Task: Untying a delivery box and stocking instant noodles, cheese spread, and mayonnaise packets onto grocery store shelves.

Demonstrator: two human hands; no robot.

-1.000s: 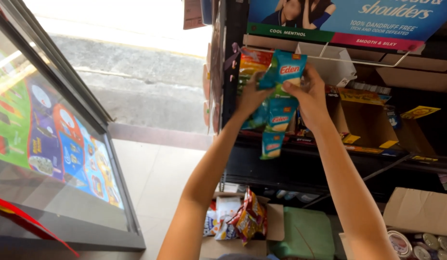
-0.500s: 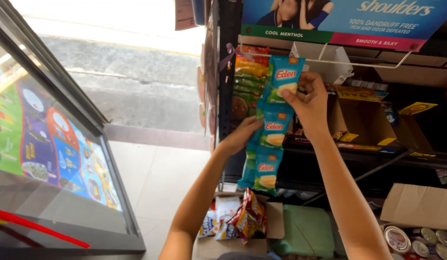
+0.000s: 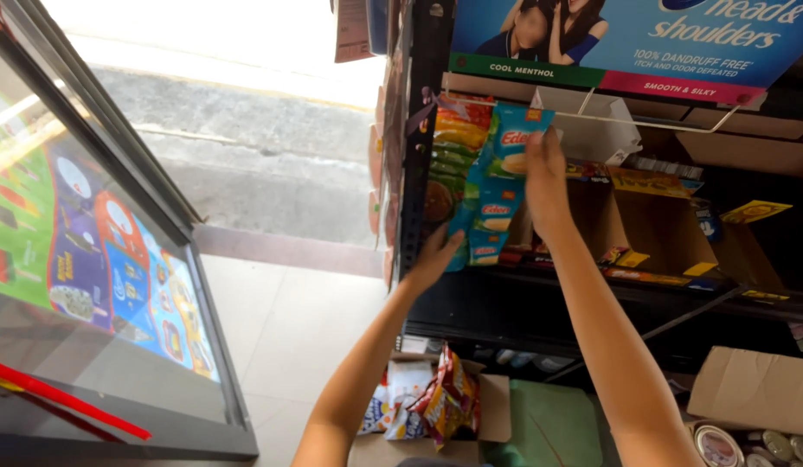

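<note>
Strip of blue sachets hangs at the rack's left front, just right of a green/yellow strip and below the wire hook. It runs from near the poster down to the shelf edge.

Handling, est.: very light, limp, foil-type film, likely slick. Sachets are joined at thin seams, which prob. tear if yanked. It swings freely unless both ends are controlled. Best hold: pinch the flat top seal, not the filled middle, and steady the bottom sachet w/ fingertips only.

Grip state:
- R hand: closed on the strip's top sachet, fingers over its right edge, back of hand toward me. Thumb is hidden behind the pack.
- L hand: fingers curled against the strip's low end, touching its left edge. Can't tell if it's a full pinch or just a prop.

Pose: both arms reach up and far. R forearm is nearly straight and steep, w/ the wrist in line. L arm is lower, angled in from the near left, palm up-ish.

Near, below the shelf: open carton w/ snack packs.
</note>
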